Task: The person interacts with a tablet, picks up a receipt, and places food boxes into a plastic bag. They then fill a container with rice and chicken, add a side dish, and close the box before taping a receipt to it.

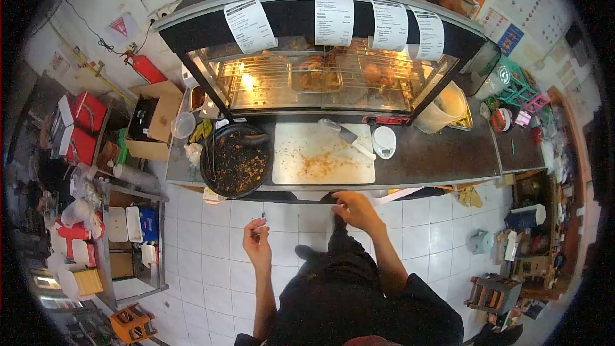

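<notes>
My left hand (257, 238) is raised over the tiled floor in front of the counter, fingers curled with the tips together. Something small and dark shows at its fingertips, too small to name. My right hand (357, 209) is at the counter's front edge, its fingers bent towards the dark shelf under the worktop; whether they hold anything is hidden. Beyond my hands, a white cutting board (301, 170) with orange-brown crumbs bears a knife (349, 136). Left of it sits a round black pan (236, 160) with crumbs; on its right is a white scale (384, 142).
A lit glass warmer (320, 104) with food inside stands behind the board, paper tickets (334, 20) hanging from its top. A beige bucket (442, 107) is at its right. Shelves with boxes flank both sides. An orange crate (132, 324) stands on the floor at left.
</notes>
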Motion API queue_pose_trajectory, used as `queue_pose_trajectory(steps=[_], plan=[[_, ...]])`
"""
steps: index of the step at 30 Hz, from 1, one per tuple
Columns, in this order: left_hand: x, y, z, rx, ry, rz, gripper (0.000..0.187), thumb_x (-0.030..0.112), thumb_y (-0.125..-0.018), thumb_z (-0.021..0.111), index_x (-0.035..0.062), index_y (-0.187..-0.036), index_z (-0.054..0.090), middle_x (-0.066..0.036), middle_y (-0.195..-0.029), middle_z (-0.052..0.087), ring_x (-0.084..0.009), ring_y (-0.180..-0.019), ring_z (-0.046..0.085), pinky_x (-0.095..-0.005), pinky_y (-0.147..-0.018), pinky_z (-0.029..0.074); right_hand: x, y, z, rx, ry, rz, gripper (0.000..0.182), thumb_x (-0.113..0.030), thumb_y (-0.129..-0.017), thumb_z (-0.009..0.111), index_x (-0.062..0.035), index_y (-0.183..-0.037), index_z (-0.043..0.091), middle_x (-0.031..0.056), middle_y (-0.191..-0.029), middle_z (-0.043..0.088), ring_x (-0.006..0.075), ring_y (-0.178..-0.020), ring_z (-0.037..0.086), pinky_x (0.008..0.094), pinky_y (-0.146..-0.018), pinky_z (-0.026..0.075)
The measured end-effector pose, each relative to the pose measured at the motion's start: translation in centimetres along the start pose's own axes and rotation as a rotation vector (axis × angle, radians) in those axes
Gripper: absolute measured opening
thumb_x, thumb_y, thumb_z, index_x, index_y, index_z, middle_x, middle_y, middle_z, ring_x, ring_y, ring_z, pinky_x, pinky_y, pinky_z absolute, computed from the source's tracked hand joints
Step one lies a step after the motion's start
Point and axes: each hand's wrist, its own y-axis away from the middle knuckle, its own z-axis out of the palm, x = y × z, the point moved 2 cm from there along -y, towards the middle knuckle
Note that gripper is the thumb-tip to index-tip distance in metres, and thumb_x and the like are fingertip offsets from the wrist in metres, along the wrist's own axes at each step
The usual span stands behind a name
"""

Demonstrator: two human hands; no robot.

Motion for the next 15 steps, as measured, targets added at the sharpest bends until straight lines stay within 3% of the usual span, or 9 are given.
queue_pose_trajectory(steps=[1,3,6,9,15], plan=[[-0.4,0.0,0.5,-0.008,0.001,0.002,0.021,-0.001,-0.093,0.058,0.0002,-0.114,0.058,-0.009,-0.106,0.065,-0.0134,-0.086,0.062,-0.0234,-0.076,0.048,-0.7,-0.2,-1.2,0.026,-0.040,-0.002,0.037,-0.022,-0.084,0.075,-0.0022,-0.115,0.066,0.0137,-0.089,0.069,0.0254,-0.076,0.066,0.0367,-0.072,0.053],[-1.2,0.2,1.7,-0.052,0.021,-0.032,0.021,-0.002,-0.092,0.058,0.0000,-0.113,0.058,-0.009,-0.106,0.065,-0.0133,-0.086,0.062,-0.0232,-0.076,0.049,-0.7,-0.7,-2.4,0.021,-0.108,0.093,0.032,-0.020,-0.086,0.072,-0.0015,-0.111,0.067,0.0145,-0.086,0.069,0.0290,-0.079,0.066,0.0393,-0.073,0.052],[-1.7,0.9,3.8,-0.093,0.033,-0.065,0.022,-0.002,-0.091,0.058,-0.0003,-0.113,0.059,-0.010,-0.106,0.065,-0.0136,-0.087,0.063,-0.0248,-0.078,0.050,-0.4,-1.9,-4.4,0.049,-0.197,0.069,0.028,-0.013,-0.086,0.071,0.0014,-0.110,0.066,0.0133,-0.078,0.068,0.0202,-0.066,0.062,0.0333,-0.065,0.051],[-2.1,1.4,5.4,-0.114,0.029,-0.069,0.021,-0.001,-0.092,0.059,-0.0003,-0.113,0.059,-0.009,-0.105,0.066,-0.0133,-0.088,0.062,-0.0258,-0.078,0.050,-0.1,-3.9,-6.6,0.122,-0.232,0.049,0.027,-0.012,-0.086,0.071,0.0019,-0.109,0.067,0.0131,-0.076,0.068,0.0188,-0.065,0.061,0.0321,-0.064,0.051],[-2.7,0.6,8.7,-0.132,-0.005,-0.109,0.018,0.001,-0.093,0.060,-0.0007,-0.111,0.062,-0.007,-0.103,0.066,-0.0111,-0.090,0.061,-0.0256,-0.081,0.050,1.0,-7.7,-11.2,0.318,-0.245,-0.032,0.022,-0.009,-0.087,0.071,-0.0017,-0.108,0.069,0.0114,-0.083,0.071,0.0159,-0.068,0.066,0.0283,-0.062,0.052]])
